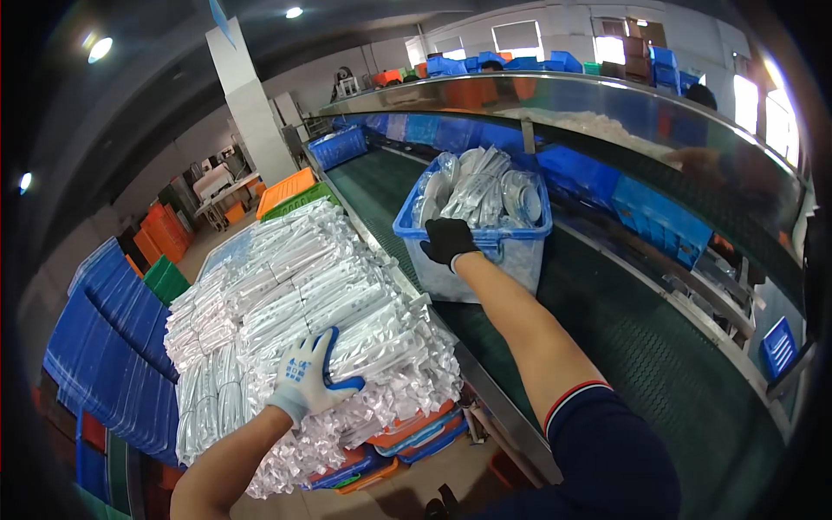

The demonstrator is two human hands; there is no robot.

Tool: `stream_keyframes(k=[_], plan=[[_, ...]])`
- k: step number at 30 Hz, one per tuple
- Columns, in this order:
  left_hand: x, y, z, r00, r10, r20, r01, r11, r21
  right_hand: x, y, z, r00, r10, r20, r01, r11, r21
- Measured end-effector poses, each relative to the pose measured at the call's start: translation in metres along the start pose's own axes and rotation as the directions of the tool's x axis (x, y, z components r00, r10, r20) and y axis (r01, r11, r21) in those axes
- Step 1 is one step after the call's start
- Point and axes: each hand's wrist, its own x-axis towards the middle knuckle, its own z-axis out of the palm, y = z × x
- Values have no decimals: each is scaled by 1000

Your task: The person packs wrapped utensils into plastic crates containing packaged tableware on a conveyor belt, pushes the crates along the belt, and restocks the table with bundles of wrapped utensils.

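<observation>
One blue-rimmed plastic crate [522, 263] stands on the green conveyor belt [607, 347], just beyond the black-gloved right hand [449, 241], which grips its near rim. Farther from it, the white-and-blue-gloved left hand [310, 373] lies open on bundled silvery packets [290, 290], left of the crate.

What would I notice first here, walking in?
The great heap of silvery packets at left, with the white-gloved left hand on it. Then the blue-rimmed bin on the green belt, piled with clear-wrapped things and gripped by the black-gloved right hand.
</observation>
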Motion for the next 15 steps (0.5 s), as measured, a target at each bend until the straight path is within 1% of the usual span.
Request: stream_keyframes(k=[2,3,4,6,8,10,12,14,15], plan=[[-2,2,-2,1000,-16,-2,15,1000,-22,-5,-12,1,989,142,-40,-144,989,-40],[-2,-2,1,1000,1,-15,-1,1000,-28,-10,-13,-1,985,155,-71,-156,988,-8],[-2,-3,1,1000,-6,-23,5,999,-32,-15,-12,-6,980,190,-53,-192,981,-36],[-5,-3,5,999,12,-42,-12,1000,-1,-40,-3,-24,985,155,-72,-161,983,-93],[-6,-4,8,1000,-10,-28,9,999,-34,-79,4,-77,997,-42,-64,31,986,-162],[-12,-5,9,1000,7,-28,-7,1000,-23,-132,29,-103,976,-156,-153,132,979,-157],[-16,-2,2,1000,-4,-21,3,999,-47,-182,49,-145,971,-175,-164,140,969,-205],[-14,-2,-2,1000,-4,18,5,997,-73,-231,74,-174,982,76,-175,-71,997,32],[-13,-3,-1,1000,-5,16,6,998,-66,-247,82,-188,980,94,-176,-92,996,17]])
